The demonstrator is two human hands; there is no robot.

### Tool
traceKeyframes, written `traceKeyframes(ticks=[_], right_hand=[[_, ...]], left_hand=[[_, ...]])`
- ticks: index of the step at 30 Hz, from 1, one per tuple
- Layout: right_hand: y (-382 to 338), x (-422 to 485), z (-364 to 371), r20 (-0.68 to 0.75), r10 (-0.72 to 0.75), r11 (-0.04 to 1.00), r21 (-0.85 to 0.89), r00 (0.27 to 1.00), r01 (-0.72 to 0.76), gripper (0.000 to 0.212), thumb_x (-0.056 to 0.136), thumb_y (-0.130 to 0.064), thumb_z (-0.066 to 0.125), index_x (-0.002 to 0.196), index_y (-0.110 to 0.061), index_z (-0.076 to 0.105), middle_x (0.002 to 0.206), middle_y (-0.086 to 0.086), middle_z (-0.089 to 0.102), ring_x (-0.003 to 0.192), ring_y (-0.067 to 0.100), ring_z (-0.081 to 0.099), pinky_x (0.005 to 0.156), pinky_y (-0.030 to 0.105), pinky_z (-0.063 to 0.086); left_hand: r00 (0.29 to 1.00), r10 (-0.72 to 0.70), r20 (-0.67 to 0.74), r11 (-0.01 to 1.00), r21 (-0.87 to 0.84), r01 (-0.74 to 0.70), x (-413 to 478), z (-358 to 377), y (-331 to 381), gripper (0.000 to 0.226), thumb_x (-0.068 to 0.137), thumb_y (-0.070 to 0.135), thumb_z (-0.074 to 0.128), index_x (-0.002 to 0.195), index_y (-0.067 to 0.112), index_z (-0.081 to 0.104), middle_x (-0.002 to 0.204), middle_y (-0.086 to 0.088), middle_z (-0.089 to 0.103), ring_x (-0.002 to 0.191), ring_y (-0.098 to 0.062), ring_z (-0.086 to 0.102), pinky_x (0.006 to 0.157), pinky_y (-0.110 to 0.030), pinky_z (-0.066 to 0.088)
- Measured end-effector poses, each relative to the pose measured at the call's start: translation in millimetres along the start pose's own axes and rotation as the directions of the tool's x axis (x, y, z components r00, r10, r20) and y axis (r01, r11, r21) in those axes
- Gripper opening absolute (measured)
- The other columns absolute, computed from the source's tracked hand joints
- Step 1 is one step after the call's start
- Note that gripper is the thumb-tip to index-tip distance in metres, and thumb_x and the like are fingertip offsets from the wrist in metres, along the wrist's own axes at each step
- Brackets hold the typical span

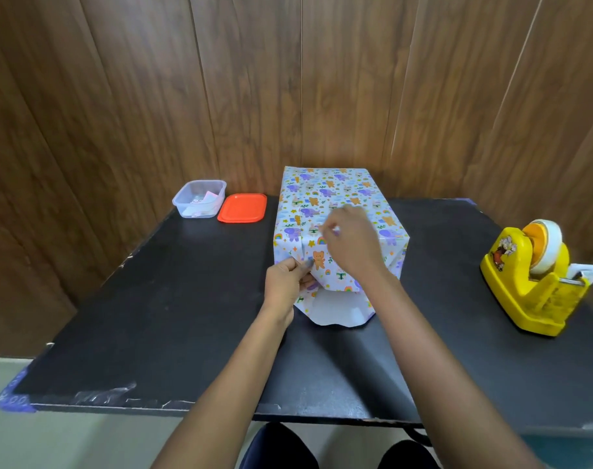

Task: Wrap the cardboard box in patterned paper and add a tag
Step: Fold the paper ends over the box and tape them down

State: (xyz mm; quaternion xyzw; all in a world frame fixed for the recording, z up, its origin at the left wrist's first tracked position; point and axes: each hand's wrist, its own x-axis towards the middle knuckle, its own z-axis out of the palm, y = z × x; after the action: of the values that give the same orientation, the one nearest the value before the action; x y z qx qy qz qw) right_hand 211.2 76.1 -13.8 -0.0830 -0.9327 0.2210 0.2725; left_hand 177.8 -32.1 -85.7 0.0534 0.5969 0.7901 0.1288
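- My left hand [286, 278] pinches the paper flap [317, 265] against the box [335, 194] — crease it tight.
- My right hand [351, 243] curls at the top edge — holding what, I cannot tell.

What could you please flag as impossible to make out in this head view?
Head view only.
- Whether the right hand pinches tape: blurred, too small.
- Near end of the wrapped box: hidden behind the left hand and paper flap.
- Contents of the clear container: too small, cloudy walls.
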Motion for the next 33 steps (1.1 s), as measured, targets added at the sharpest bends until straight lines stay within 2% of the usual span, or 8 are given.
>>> traceKeyframes(ticks=[3, 5, 8, 12, 18, 21, 24, 33], right_hand=[[-18, 33, 18, 0.337, -0.139, 0.99, 0.029, 0.931, 0.138, 0.025, 0.095, -0.009, 0.038, 0.096, -0.001, 0.062, 0.104, 0.01, 0.058, 0.1, 0.025, 0.052, 0.082, 0.038, 0.041], [-27, 50, 28, 0.464, -0.165, 0.983, 0.008, 0.87, 0.182, 0.032, 0.1, -0.016, 0.031, 0.119, -0.005, 0.055, 0.128, 0.01, 0.052, 0.118, 0.026, 0.048, 0.094, 0.038, 0.037], [-34, 65, 40, 0.601, -0.109, 0.958, -0.148, 0.791, 0.245, 0.047, 0.104, -0.027, 0.02, 0.148, -0.011, 0.024, 0.158, 0.005, 0.016, 0.146, 0.02, 0.012, 0.113, 0.046, 0.018], [-27, 54, 37, 0.619, -0.115, 0.934, -0.199, 0.777, 0.297, 0.049, 0.104, -0.026, 0.017, 0.151, -0.012, 0.013, 0.159, 0.005, 0.005, 0.147, 0.017, 0.003, 0.115, 0.045, 0.015], [-13, 33, 21, 0.612, -0.184, 0.949, -0.093, 0.77, 0.301, 0.047, 0.104, -0.018, 0.026, 0.15, -0.022, 0.019, 0.159, -0.004, 0.009, 0.146, 0.009, 0.005, 0.117, 0.043, 0.013], [-5, 29, 14, 0.617, -0.217, 0.958, -0.013, 0.756, 0.285, 0.052, 0.1, -0.013, 0.037, 0.148, -0.028, 0.024, 0.158, -0.008, 0.013, 0.145, 0.007, 0.006, 0.117, 0.034, 0.009], [-1, 25, 11, 0.589, -0.231, 0.965, 0.039, 0.774, 0.258, 0.057, 0.097, -0.01, 0.047, 0.146, -0.032, 0.028, 0.156, -0.008, 0.018, 0.144, 0.006, 0.012, 0.111, 0.025, 0.019], [0, 18, 13, 0.545, -0.25, 0.942, -0.055, 0.8, 0.332, 0.065, 0.092, -0.001, 0.048, 0.146, -0.032, 0.028, 0.155, -0.012, 0.02, 0.144, 0.007, 0.017, 0.113, 0.028, 0.011]], left_hand=[[1.0, -0.001, -0.017, 1.0, 0.027, 0.001, 0, 1, -1, 0.016, 0.09, 0.011, 0.061, 0.079, 0.0, 0.057, 0.082, -0.019, 0.065, 0.073, -0.029, 0.06, 0.071, -0.037, 0.051], [1.0, 0.0, -0.022, 1.0, 0.019, 0.001, 0, 1, -1, 0.014, 0.089, 0.012, 0.062, 0.083, 0.0, 0.057, 0.082, -0.021, 0.063, 0.075, -0.032, 0.059, 0.075, -0.042, 0.044], [1.0, -0.003, -0.02, 1.0, 0.018, 0.003, 0, 0, -2, 0.015, 0.089, 0.012, 0.063, 0.081, -0.001, 0.058, 0.079, -0.02, 0.066, 0.074, -0.032, 0.061, 0.078, -0.044, 0.043], [0.997, 0.013, 0.077, 1.0, 0.001, -0.013, -4, -8, 1, 0.012, 0.088, 0.009, 0.062, 0.089, -0.003, 0.06, 0.08, -0.015, 0.067, 0.067, -0.027, 0.059, 0.075, -0.037, 0.046], [0.992, -0.003, 0.13, 0.985, -0.172, 0.025, -12, -7, 12, 0.016, 0.085, 0.012, 0.049, 0.079, 0.007, 0.064, 0.079, -0.01, 0.063, 0.068, -0.021, 0.059, 0.065, -0.03, 0.051], [0.997, -0.016, 0.07, 0.976, -0.217, 0.031, -12, -5, 14, 0.02, 0.09, 0.014, 0.046, 0.083, 0.007, 0.063, 0.072, -0.007, 0.066, 0.068, -0.021, 0.059, 0.07, -0.033, 0.05], [1.0, -0.01, 0.001, 0.972, -0.235, 0.01, -8, -4, 14, 0.02, 0.093, 0.02, 0.052, 0.082, 0.006, 0.062, 0.074, -0.009, 0.064, 0.068, -0.021, 0.058, 0.072, -0.031, 0.05], [0.993, 0.074, -0.092, 0.98, -0.176, -0.09, 1, 1, -1, 0.035, 0.092, 0.012, 0.058, 0.057, 0.011, 0.051, 0.062, 0.0, 0.06, 0.062, -0.017, 0.053, 0.063, -0.024, 0.05]])
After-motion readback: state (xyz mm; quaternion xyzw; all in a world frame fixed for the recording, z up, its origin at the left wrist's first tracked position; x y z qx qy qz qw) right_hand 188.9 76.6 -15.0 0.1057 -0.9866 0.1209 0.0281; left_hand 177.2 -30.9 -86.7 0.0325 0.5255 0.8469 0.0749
